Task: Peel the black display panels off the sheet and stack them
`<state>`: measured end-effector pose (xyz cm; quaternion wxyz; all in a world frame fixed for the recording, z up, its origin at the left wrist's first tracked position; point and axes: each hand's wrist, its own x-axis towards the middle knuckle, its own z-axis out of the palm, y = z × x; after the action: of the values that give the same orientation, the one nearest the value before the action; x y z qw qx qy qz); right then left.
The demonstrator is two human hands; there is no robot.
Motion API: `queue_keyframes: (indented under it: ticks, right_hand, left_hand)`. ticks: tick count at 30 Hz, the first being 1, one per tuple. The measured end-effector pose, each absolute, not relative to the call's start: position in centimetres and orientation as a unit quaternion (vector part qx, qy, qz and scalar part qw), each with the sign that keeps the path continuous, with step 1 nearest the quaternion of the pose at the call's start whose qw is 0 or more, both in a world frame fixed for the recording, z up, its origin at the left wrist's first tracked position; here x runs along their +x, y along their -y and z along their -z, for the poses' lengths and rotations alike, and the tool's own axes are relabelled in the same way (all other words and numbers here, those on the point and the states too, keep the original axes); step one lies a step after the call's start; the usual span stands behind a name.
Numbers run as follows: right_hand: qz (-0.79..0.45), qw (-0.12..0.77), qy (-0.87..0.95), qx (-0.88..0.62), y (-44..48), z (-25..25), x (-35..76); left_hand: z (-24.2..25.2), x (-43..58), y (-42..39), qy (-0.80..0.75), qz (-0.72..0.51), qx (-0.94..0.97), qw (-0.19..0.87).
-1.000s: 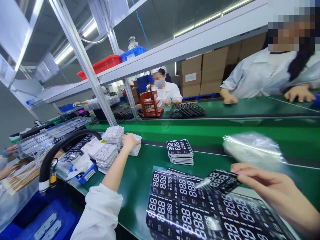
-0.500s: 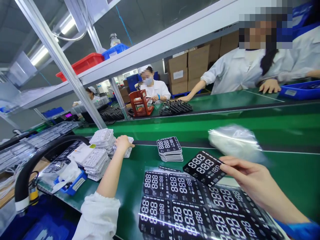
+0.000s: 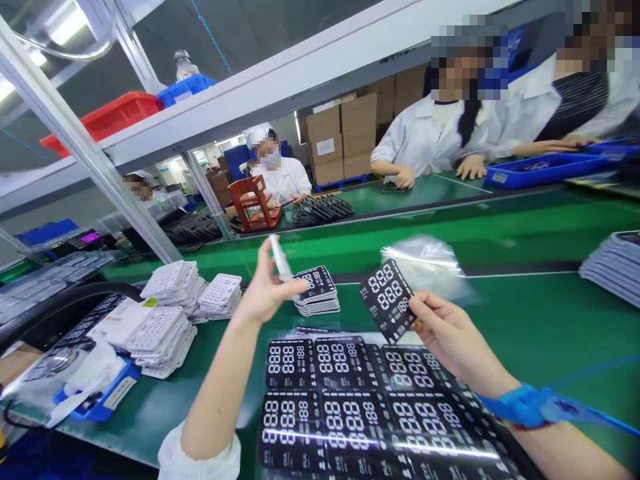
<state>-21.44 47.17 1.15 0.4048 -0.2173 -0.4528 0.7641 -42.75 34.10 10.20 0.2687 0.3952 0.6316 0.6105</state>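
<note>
My left hand is raised over the bench, its thumb and fingers closed on a thin white plate seen nearly edge-on. Just behind it stands a stack of plates topped by a black digit-printed face. Between thumb and fingers, my right hand pinches a black film label with clear digit segments, tilted up in the air. Below both hands lie sheets of the same black film labels, their surface glossy. Left of my left hand is a short stack of white plates.
Taller stacks of white plates and a blue bin stand at left. A clear plastic bag lies behind my right hand. Another plate stack sits at the right edge. Co-workers sit across the green conveyor. A metal shelf beam crosses above.
My left hand has come right and up from the white plate stack, now carrying one plate. My right hand has tilted the film label more upright. The view has swung to the right.
</note>
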Motion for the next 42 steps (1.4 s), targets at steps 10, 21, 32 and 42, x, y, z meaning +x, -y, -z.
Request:
queue_keyframes:
  ticks: [10,21,32,42]
  right_hand:
    - [-0.619,0.466,0.584,-0.244,-47.0,-0.6,-21.0]
    - [-0.566,0.481,0.631,-0.224,-46.0,-1.0,-20.4]
    - [-0.551,0.473,0.643,-0.245,-46.0,-0.9,-20.5]
    - [-0.517,0.470,0.668,-0.255,-45.9,-0.7,-20.4]
  left_hand:
    - [-2.4,-35.8,-37.8,-0.270,-0.581,0.269,0.719]
    - [-2.2,-35.6,-37.8,-0.273,-0.573,0.276,0.721]
    - [-2.2,-35.5,-37.7,-0.273,-0.588,0.271,0.711]
    - [-1.8,-35.6,-37.9,-0.262,-0.584,0.270,0.719]
